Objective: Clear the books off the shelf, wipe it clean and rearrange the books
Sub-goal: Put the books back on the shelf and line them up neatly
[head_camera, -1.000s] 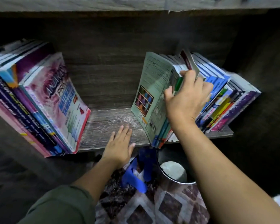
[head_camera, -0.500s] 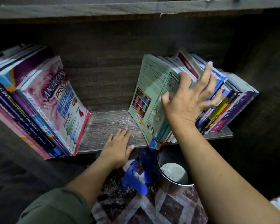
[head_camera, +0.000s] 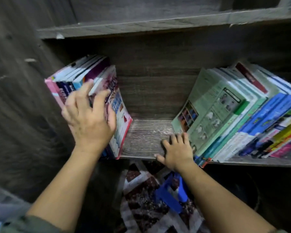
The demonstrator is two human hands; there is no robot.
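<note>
Two hands: L hand [head_camera: 89,118] grip round left books [head_camera: 122,113], R hand [head_camera: 177,153] flat, fingers straight, on shelf [head_camera: 144,140].

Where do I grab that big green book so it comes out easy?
Pinch the green book at its top front corner, coming from the bare gap on its left. It is the outermost of the right-hand books and leans away from the gap, so that cover is free. The right hand lies flat on the shelf by its foot.
</note>
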